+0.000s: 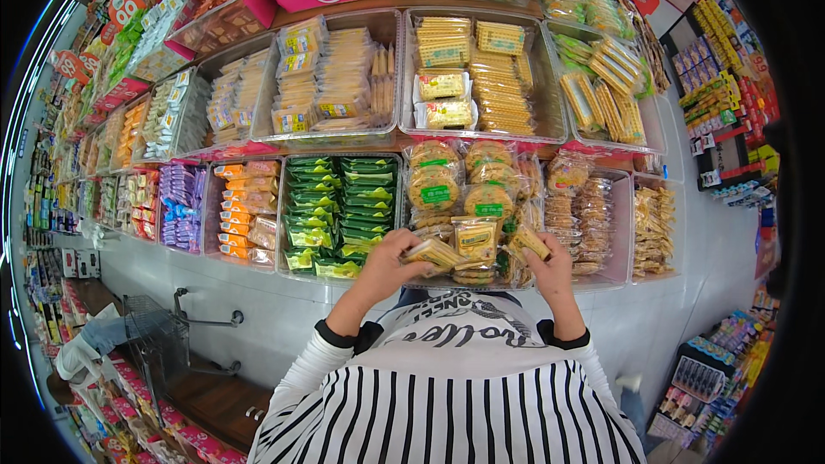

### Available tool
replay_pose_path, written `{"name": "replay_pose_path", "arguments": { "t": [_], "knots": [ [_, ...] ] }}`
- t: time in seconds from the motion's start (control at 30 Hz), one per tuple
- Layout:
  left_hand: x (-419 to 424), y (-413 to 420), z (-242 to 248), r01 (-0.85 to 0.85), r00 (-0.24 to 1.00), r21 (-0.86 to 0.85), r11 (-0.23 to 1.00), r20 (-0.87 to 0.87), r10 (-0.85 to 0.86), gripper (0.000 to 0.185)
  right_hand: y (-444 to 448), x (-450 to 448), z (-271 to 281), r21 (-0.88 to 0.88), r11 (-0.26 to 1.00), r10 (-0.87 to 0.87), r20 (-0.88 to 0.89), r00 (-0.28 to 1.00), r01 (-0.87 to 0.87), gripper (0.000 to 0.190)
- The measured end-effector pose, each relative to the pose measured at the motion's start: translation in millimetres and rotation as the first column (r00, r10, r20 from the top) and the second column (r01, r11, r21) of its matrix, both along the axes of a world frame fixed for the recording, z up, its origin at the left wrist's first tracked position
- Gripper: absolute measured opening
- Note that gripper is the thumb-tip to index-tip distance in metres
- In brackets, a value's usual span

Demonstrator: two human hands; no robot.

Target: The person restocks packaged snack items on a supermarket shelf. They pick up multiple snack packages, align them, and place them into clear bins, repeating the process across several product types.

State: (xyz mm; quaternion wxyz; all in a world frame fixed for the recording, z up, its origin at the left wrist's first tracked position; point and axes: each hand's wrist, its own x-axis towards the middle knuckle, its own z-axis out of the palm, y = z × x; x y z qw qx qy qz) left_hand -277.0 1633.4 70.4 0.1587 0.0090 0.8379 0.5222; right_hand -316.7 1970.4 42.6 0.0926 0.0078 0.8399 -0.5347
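My left hand (394, 264) grips a small stack of wrapped rectangular biscuits (433, 254) over the front bin. In my right hand (551, 264) is another wrapped biscuit pack (531, 242), pinched between thumb and fingers. Between the hands, a yellow-labelled biscuit pack (475, 240) rests on round biscuits in clear bags (434, 188). These bags bear green labels and fill the clear plastic bin below. Both hands partly cover the near part of that bin.
Green snack packs (338, 206) fill the bin to the left, and bagged snacks (580, 219) stand to the right. Behind is a bin of rectangular crackers (501, 90). A shopping cart (158, 335) and another person (84, 361) are at lower left.
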Motion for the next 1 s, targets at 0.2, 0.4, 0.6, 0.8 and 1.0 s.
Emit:
{"name": "replay_pose_path", "arguments": {
  "t": [0.2,0.4,0.6,0.8,1.0],
  "knots": [
    [-17,52,-14,0.066,0.948,-0.105,0.992,-0.304,-0.095,0.036,9,-5,1,-0.316,0.947,0.167,0.354,0.920,-0.050,0.024],
    [-23,68,-17,0.066,0.948,-0.182,0.981,-0.296,-0.119,0.039,0,-7,-23,-0.174,0.954,0.274,0.178,0.945,-0.244,0.026],
    [-12,60,-6,0.143,0.907,-0.041,0.989,-0.395,-0.148,0.028,-8,-12,7,-0.194,0.903,0.413,0.139,0.900,-0.384,0.025],
    [-14,41,6,0.110,0.908,-0.079,0.991,-0.398,-0.132,0.020,-33,-21,27,-0.061,0.870,0.487,-0.043,0.872,-0.489,0.027],
    [-9,38,-26,0.017,0.933,-0.095,0.995,-0.356,-0.050,0.028,-47,-29,9,0.151,0.821,0.569,-0.147,0.809,-0.550,0.029]
  ]
}}
